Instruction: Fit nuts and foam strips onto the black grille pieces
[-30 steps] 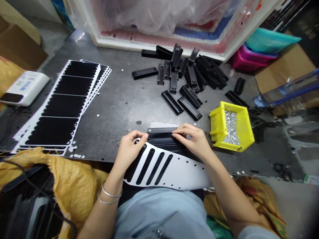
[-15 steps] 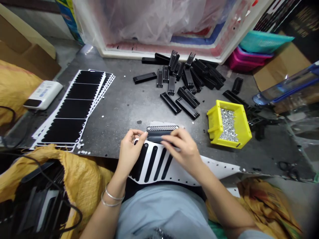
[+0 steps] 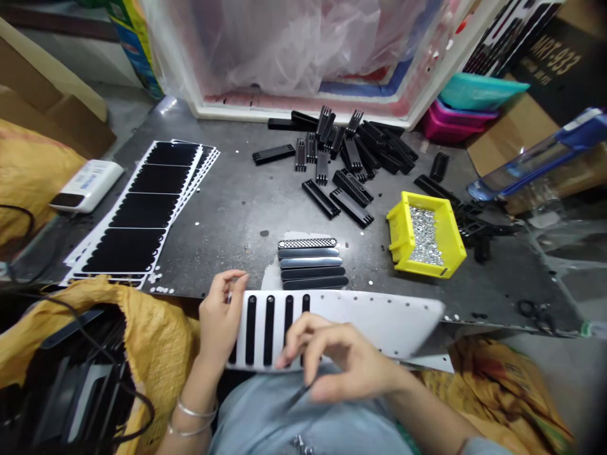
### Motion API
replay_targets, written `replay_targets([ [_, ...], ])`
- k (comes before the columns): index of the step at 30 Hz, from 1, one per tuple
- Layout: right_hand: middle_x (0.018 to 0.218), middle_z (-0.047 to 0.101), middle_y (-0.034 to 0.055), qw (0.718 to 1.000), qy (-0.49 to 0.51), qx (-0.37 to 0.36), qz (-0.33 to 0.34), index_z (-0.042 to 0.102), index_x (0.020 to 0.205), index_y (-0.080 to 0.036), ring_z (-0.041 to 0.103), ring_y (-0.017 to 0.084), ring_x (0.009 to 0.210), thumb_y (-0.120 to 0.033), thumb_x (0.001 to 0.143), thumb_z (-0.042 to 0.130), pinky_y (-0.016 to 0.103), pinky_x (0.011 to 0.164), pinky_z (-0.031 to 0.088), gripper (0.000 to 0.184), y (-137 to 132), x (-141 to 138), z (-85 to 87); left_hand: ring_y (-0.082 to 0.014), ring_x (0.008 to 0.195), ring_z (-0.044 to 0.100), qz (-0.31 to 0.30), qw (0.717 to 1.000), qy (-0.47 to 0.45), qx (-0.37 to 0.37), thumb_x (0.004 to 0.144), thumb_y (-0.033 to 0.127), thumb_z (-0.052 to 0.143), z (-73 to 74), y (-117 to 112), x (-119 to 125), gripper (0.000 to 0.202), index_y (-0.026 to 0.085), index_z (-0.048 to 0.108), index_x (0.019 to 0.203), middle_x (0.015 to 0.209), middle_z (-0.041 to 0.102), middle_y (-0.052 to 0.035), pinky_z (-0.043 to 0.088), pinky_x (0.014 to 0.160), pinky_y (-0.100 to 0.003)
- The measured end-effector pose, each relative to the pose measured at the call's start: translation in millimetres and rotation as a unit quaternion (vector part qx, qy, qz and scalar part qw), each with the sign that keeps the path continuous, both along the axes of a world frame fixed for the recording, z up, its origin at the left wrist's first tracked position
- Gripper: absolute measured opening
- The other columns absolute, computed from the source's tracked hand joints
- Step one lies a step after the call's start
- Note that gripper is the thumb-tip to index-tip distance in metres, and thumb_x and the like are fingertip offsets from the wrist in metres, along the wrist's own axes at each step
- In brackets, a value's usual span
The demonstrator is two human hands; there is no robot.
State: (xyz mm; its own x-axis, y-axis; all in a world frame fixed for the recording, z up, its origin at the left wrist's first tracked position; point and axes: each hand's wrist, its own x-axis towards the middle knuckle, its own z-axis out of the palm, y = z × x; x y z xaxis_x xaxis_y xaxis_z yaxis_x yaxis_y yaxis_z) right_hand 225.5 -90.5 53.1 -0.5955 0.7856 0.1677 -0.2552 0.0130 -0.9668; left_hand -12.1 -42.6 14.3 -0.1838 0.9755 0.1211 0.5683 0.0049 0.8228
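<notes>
My left hand (image 3: 220, 319) grips the left end of a white backing sheet (image 3: 365, 316), thumb on top and fingers behind. Several long black stickers (image 3: 270, 328) remain in a row on its left part; its right part shows rows of small dark holes. Over the sheet's lower edge, my right hand (image 3: 344, 360) pinches a thin dark strip (image 3: 300, 396), blurred by motion, between thumb and finger. Just beyond the sheet lie several flat black bars (image 3: 313, 273) side by side, the farthest being a bar with a perforated top (image 3: 307, 243).
A yellow bin (image 3: 450, 237) of small metal parts stands at right. Black slotted pieces (image 3: 351, 155) are heaped at the back, before a white-rimmed tray (image 3: 227, 114). Black sticker sheets (image 3: 147, 208) and a white device (image 3: 88, 184) lie left. Scissors (image 3: 535, 313) rest near the right edge.
Both hands have drawn back toward my body with the white sheet, uncovering the row of black bars. The right hand has come down lower, with a dark strip showing in its fingers.
</notes>
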Motion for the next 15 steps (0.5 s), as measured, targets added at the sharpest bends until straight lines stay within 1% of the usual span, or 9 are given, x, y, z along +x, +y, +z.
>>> replay_targets([
  [1, 0.117, 0.061, 0.0055, 0.998, 0.041, -0.047, -0.009, 0.064, 0.102, -0.024, 0.074, 0.018, 0.094, -0.044, 0.093, 0.074, 0.040, 0.084, 0.064, 0.024, 0.0, 14.2, 4.0, -0.0203, 0.079, 0.065, -0.004, 0.997, 0.069, 0.026, 0.099, 0.048, 0.059, 0.0, 2.3, -3.4, 0.029, 0.022, 0.068, 0.111, 0.088, 0.069, -0.0030, 0.049, 0.079, -0.032],
  [3, 0.116, 0.058, 0.0041, 0.991, 0.062, -0.081, -0.081, 0.060, 0.107, -0.027, 0.072, 0.014, 0.078, -0.042, 0.091, 0.077, 0.034, 0.066, 0.064, 0.027, 6.7, 42.4, 10.7, -0.0283, 0.107, 0.068, -0.050, 0.978, 0.181, 0.090, 0.099, 0.049, 0.058, 3.4, 9.7, 1.7, 0.036, 0.022, 0.068, 0.121, 0.111, 0.073, -0.0098, 0.046, 0.100, -0.042],
  [4, 0.113, 0.057, 0.0030, 0.987, 0.045, -0.077, -0.136, 0.061, 0.107, -0.029, 0.068, 0.012, 0.071, -0.038, 0.090, 0.078, 0.028, 0.056, 0.060, 0.026, 12.3, 54.8, 13.4, -0.0315, 0.123, 0.063, -0.095, 0.965, 0.216, 0.117, 0.100, 0.051, 0.057, 5.7, 14.2, 10.9, 0.044, 0.021, 0.065, 0.130, 0.127, 0.070, -0.0130, 0.041, 0.110, -0.046],
  [6, 0.107, 0.055, 0.0022, 0.964, -0.009, -0.047, -0.261, 0.064, 0.104, -0.029, 0.059, 0.009, 0.065, -0.030, 0.088, 0.080, 0.020, 0.045, 0.049, 0.022, 24.0, 73.9, 17.3, -0.0339, 0.146, 0.046, -0.230, 0.928, 0.258, 0.137, 0.098, 0.063, 0.053, 8.0, 23.6, 40.4, 0.069, 0.017, 0.050, 0.150, 0.153, 0.055, -0.0169, 0.026, 0.124, -0.051],
  [8, 0.104, 0.055, 0.0029, 0.928, -0.051, -0.019, -0.368, 0.069, 0.101, -0.029, 0.054, 0.010, 0.066, -0.026, 0.087, 0.079, 0.019, 0.042, 0.043, 0.018, 31.8, 84.7, 18.1, -0.0358, 0.154, 0.034, -0.327, 0.890, 0.294, 0.123, 0.091, 0.080, 0.050, 5.4, 31.6, 76.6, 0.101, 0.007, 0.034, 0.159, 0.163, 0.041, -0.0222, 0.017, 0.129, -0.051],
  [10, 0.104, 0.057, 0.0039, 0.902, -0.076, -0.007, -0.424, 0.074, 0.106, -0.030, 0.053, 0.011, 0.069, -0.025, 0.087, 0.079, 0.020, 0.044, 0.042, 0.020, 34.0, 89.4, 15.3, -0.0357, 0.158, 0.026, -0.359, 0.869, 0.325, 0.100, 0.086, 0.086, 0.048, -0.8, 37.3, 109.4, 0.114, 0.002, 0.028, 0.161, 0.167, 0.030, -0.0241, 0.014, 0.130, -0.049],
  [12, 0.104, 0.061, 0.0045, 0.894, -0.094, -0.012, -0.438, 0.075, 0.118, -0.032, 0.057, 0.012, 0.073, -0.024, 0.086, 0.079, 0.021, 0.046, 0.044, 0.033, 32.8, 90.7, 9.5, -0.0340, 0.160, 0.020, -0.372, 0.857, 0.346, 0.084, 0.088, 0.083, 0.049, -6.5, 41.1, 133.1, 0.111, 0.002, 0.028, 0.161, 0.169, 0.025, -0.0219, 0.015, 0.131, -0.047],
  [14, 0.103, 0.065, 0.0046, 0.892, -0.099, -0.025, -0.440, 0.071, 0.129, -0.033, 0.062, 0.014, 0.077, -0.024, 0.085, 0.081, 0.023, 0.051, 0.050, 0.047, 32.2, 90.7, 3.0, -0.0323, 0.161, 0.017, -0.382, 0.850, 0.355, 0.075, 0.093, 0.077, 0.048, -8.2, 43.6, 146.3, 0.102, 0.003, 0.029, 0.161, 0.171, 0.022, -0.0192, 0.015, 0.131, -0.047],
  [15, 0.103, 0.067, 0.0044, 0.892, -0.098, -0.029, -0.440, 0.071, 0.130, -0.033, 0.064, 0.015, 0.079, -0.023, 0.084, 0.081, 0.025, 0.055, 0.054, 0.048, 32.9, 90.9, 0.5, -0.0319, 0.161, 0.016, -0.385, 0.850, 0.353, 0.072, 0.095, 0.075, 0.047, -6.9, 44.8, 149.2, 0.099, 0.004, 0.029, 0.161, 0.171, 0.021, -0.0187, 0.015, 0.132, -0.048],
])
